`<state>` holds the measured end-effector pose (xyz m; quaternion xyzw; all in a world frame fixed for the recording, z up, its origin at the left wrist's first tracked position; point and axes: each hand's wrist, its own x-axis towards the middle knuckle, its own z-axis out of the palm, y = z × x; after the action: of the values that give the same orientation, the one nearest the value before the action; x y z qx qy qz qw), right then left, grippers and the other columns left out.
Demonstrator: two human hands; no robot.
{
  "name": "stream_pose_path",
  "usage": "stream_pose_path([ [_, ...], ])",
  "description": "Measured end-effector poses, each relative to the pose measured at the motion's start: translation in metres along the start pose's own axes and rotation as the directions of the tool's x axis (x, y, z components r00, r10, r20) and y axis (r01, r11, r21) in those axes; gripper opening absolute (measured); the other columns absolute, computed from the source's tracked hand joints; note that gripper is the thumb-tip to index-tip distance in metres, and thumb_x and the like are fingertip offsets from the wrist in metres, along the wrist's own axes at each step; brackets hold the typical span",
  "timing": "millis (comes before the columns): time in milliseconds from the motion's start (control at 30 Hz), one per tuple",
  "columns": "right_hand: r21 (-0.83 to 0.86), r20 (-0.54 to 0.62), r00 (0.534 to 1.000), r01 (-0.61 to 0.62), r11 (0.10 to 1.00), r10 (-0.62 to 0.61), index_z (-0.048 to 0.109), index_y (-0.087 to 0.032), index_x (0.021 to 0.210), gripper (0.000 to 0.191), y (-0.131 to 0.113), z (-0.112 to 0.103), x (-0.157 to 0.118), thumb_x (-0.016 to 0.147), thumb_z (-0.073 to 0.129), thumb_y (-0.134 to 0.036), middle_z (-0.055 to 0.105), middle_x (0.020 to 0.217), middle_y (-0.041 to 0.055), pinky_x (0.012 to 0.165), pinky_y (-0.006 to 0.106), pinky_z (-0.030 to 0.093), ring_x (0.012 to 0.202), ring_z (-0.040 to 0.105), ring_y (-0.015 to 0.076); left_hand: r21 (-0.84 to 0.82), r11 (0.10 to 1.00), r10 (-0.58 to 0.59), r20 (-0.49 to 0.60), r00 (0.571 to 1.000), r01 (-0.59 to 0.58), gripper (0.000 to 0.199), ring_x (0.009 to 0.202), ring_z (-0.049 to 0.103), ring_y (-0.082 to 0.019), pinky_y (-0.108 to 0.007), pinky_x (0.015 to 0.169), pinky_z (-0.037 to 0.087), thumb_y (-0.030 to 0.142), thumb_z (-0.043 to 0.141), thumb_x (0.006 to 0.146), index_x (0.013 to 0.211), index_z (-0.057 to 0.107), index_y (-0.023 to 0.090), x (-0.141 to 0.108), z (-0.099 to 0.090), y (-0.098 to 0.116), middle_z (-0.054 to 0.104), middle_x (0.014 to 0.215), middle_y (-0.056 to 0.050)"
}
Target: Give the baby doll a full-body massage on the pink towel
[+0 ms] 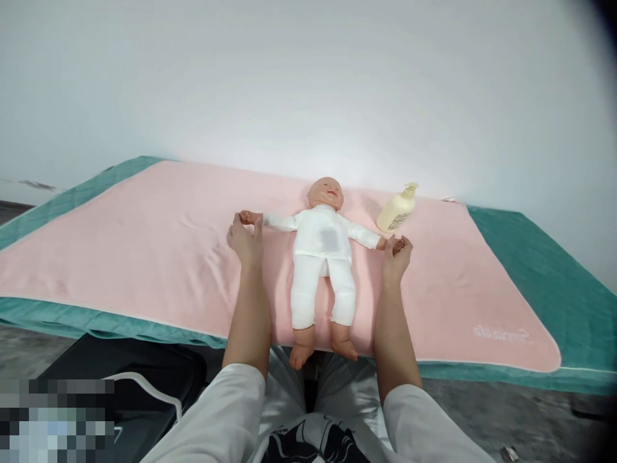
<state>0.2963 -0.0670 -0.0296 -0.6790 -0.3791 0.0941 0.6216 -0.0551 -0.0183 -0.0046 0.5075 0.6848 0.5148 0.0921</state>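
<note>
A baby doll with a white cloth body lies on its back on a pink mat, head toward the wall, feet over the near edge. Both its arms are stretched out sideways. My left hand is closed on the doll's hand at the left. At the right, my right hand grips the doll's other hand, fingers wrapped round it. Just beyond my right hand stands a pale yellow pump bottle, apart from it.
The pink mat lies over a green padded cover on the table. A white wall rises behind. Below the near edge at the left is a black object with a white cord or strap.
</note>
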Motion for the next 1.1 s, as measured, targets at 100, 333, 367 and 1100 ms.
stream_pose_path([
  [100,0.037,-0.019,0.99,0.137,0.99,-0.136,0.045,-0.018,0.133,0.051,-0.006,0.005,-0.006,0.089,0.052,-0.045,0.056,0.131,0.0139,0.093,0.039,0.053,0.114,0.061,0.0216,-0.111,0.993,0.035,-0.122,0.992,-0.048,0.059,0.13,0.052,-0.029,-0.045,0.111,0.039,0.039,0.056,0.089,0.142,0.044,0.016,-0.006,-0.001,0.013,0.058,0.136,-0.017],
  [333,0.152,0.026,0.885,0.455,0.877,-0.464,0.057,-0.017,0.119,0.034,-0.018,0.017,-0.021,0.089,0.056,-0.034,0.066,0.116,0.0119,0.1,0.042,0.052,0.112,0.064,0.0212,-0.189,0.91,0.33,-0.202,0.922,-0.368,0.041,0.123,0.058,-0.022,-0.038,0.108,0.044,0.035,0.059,0.091,0.13,0.058,0.022,-0.028,0.01,0.04,0.064,0.13,-0.009],
  [367,0.147,0.047,0.866,0.486,0.861,-0.497,0.059,-0.017,0.116,0.032,-0.019,0.018,-0.023,0.089,0.056,-0.033,0.067,0.113,0.0114,0.1,0.042,0.053,0.11,0.065,0.0212,-0.192,0.888,0.379,-0.205,0.902,-0.417,0.038,0.122,0.059,-0.022,-0.038,0.107,0.045,0.034,0.059,0.091,0.127,0.06,0.021,-0.03,0.012,0.042,0.066,0.126,-0.009],
  [1100,0.194,0.319,0.578,0.736,0.648,-0.751,0.064,-0.026,0.114,0.024,-0.026,0.028,-0.037,0.092,0.055,-0.02,0.074,0.112,0.0041,0.095,0.041,0.059,0.108,0.069,0.0186,-0.266,0.604,0.796,0.155,0.585,-0.751,0.02,0.11,0.063,-0.019,-0.039,0.098,0.049,0.028,0.062,0.09,0.108,0.072,0.026,-0.041,0.033,0.057,0.071,0.113,-0.005],
])
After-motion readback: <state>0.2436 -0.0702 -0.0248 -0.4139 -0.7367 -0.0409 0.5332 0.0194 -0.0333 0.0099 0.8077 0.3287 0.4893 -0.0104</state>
